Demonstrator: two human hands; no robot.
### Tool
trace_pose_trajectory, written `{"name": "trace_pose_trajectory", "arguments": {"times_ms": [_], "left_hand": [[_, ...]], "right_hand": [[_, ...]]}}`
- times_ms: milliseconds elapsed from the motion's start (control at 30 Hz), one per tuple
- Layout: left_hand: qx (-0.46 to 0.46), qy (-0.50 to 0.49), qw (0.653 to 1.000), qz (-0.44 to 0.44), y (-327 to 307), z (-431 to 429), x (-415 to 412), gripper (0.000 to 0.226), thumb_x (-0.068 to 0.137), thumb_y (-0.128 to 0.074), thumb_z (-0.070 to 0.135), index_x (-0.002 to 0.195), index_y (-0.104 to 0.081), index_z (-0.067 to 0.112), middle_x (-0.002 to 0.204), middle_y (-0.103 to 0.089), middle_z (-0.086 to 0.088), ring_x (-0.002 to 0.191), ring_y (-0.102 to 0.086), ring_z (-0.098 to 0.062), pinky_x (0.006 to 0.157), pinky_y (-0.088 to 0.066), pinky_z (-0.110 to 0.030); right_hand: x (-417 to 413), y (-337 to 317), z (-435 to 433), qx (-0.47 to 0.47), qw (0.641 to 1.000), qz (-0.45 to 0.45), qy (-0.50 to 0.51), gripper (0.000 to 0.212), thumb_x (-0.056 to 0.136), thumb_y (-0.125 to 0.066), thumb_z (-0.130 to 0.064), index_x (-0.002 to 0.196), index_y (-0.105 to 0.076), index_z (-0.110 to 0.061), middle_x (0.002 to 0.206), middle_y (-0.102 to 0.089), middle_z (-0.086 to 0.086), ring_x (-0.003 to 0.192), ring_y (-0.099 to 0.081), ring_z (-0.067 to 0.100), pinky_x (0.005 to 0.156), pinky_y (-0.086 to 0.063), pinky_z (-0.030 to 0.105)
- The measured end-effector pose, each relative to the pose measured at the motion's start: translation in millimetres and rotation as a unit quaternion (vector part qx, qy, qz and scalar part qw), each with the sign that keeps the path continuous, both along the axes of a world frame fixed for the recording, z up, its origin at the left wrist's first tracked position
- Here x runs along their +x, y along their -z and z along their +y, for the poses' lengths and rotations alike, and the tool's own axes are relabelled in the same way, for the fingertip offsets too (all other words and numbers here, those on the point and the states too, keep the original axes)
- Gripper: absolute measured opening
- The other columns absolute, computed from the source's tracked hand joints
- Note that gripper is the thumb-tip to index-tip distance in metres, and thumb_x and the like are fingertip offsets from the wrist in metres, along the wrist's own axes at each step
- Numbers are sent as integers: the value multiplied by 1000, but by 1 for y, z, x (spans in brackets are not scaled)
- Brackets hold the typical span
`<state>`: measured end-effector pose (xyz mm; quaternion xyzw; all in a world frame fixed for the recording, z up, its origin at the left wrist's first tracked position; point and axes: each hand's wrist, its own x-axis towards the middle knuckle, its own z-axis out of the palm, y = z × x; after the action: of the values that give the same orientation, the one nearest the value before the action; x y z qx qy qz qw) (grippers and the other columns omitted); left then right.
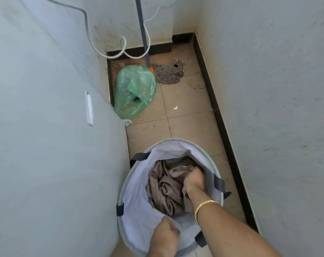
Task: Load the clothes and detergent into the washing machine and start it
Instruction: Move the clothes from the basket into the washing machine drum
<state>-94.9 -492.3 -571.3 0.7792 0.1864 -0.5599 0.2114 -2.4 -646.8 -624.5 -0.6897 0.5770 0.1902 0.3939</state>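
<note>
A round grey fabric laundry basket (137,197) with dark handles stands on the tiled floor at the bottom centre. Crumpled beige-brown clothes (164,188) lie inside it. My right hand (194,179), with a gold bangle on the wrist, is down in the basket and clenched on the beige cloth. My left hand (164,238) grips the basket's near rim. No washing machine front or detergent shows; the pale surface at the left may be a machine's side, but I cannot tell.
A narrow tiled passage (187,115) runs between a pale surface on the left (46,145) and a white wall on the right (278,108). A green plastic bag (133,91), a mop (168,72), a floor drain and a looped white hose (120,52) lie at the far end.
</note>
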Motion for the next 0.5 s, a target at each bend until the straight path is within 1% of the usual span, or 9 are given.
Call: {"name": "trace_pose_trajectory", "arguments": {"times_ms": [33, 100, 133, 200, 233, 300, 367, 433, 500], "left_hand": [[-7, -23, 1000, -12, -17, 0, 3, 23, 107, -56, 21, 87, -48, 29, 87, -56, 15, 100, -59, -17, 93, -48, -23], [-19, -91, 995, -27, -49, -2, 12, 9, 109, -57, 24, 100, -57, 21, 93, -64, 8, 96, -62, -19, 86, -45, -26], [-24, -126, 991, -38, -64, -1, 13, 10, 111, -57, 26, 107, -59, 16, 97, -66, 3, 93, -62, -19, 83, -45, -29], [-30, -216, 975, -53, -107, -1, 22, 21, 114, -54, 34, 115, -57, 13, 107, -69, -5, 95, -63, -20, 87, -49, -32], [-38, -271, 961, -48, -126, -1, 25, 26, 115, -52, 40, 118, -57, 15, 113, -69, -7, 100, -64, -23, 95, -53, -35], [-80, -395, 915, -20, -173, -6, 37, 36, 114, -46, 58, 118, -57, 24, 117, -68, -5, 107, -66, -29, 107, -57, -52], [-124, -500, 856, 38, -214, -2, 36, 50, 104, -45, 79, 115, -63, 34, 117, -71, -6, 106, -71, -33, 100, -61, -58], [-219, -545, 804, 89, -261, 3, 34, 81, 79, -56, 102, 127, -69, 38, 135, -74, -11, 122, -74, -43, 101, -61, -66], [-295, -560, 768, 96, -288, 16, 29, 100, 71, -57, 107, 142, -66, 37, 150, -69, -10, 142, -65, -44, 114, -54, -68]], "right_hand": [[-2, -27, 4, 7, 1000, -1, -16, 29, 111, -43, -16, 109, -70, -6, 104, -71, 13, 93, -67, 30, 85, -45, 33], [-8, -70, 9, 8, 999, -18, -35, 26, 109, -46, -15, 108, -70, -8, 110, -73, 16, 106, -70, 38, 85, -49, 36], [-15, -93, 11, 2, 999, -31, -44, 24, 109, -47, -15, 104, -70, -8, 107, -73, 15, 109, -70, 40, 84, -49, 36], [-29, -162, 12, 6, 994, -80, -73, 24, 107, -51, -13, 91, -67, -7, 92, -71, 9, 99, -70, 39, 78, -52, 39], [-36, -202, 13, 10, 992, -103, -79, 25, 106, -53, -12, 87, -67, -5, 87, -71, 8, 92, -70, 37, 76, -54, 42], [-47, -278, 9, 31, 986, -145, -83, 28, 103, -56, -9, 77, -66, -9, 76, -71, 6, 78, -66, 29, 67, -48, 37], [-56, -364, 5, 66, 976, -176, -114, 39, 100, -57, -6, 63, -58, -15, 63, -64, -5, 66, -55, 19, 62, -39, 35], [-67, -470, 3, 119, 954, -229, -153, 38, 98, -59, -5, 61, -57, -12, 59, -56, -5, 65, -49, 14, 65, -36, 35], [-72, -561, 6, 170, 929, -281, -169, 37, 97, -63, -6, 61, -59, -12, 62, -51, 1, 65, -47, 14, 65, -36, 30]]}}
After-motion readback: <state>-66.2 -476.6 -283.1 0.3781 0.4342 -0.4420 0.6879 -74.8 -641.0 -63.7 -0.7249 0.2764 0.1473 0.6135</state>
